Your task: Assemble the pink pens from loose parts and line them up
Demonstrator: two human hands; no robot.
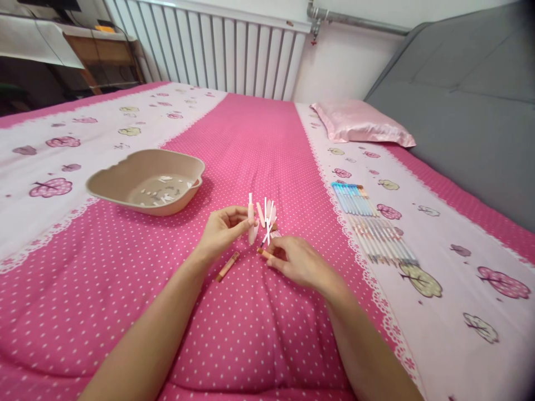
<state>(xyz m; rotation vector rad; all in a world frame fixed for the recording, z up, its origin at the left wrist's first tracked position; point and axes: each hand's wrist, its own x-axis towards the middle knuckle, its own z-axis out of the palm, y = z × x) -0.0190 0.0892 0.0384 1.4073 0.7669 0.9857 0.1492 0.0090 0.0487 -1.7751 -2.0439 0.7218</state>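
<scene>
Between the thumb and fingers of my left hand (228,231), a pale pink pen barrel (251,214) stands upright, its narrow white end on top. My right hand (298,259) is closed on a short orange-brown pen part (264,253), pinched at the fingertips. Just beyond the hands lies a small heap of pen parts: white refills (268,231), a pink barrel piece (261,214) and other pale pieces, partly overlapping. Another orange-brown pen part (228,267) rests on the bedspread below my left hand.
Left of my hands a beige basin (121,186) contains several small white and grey pieces. To the right, rows of blue-topped pens (354,199) and pale pens (382,239) lie on the bedspread (267,139). Farther back are a pink pillow (359,125) and a grey headboard (460,100).
</scene>
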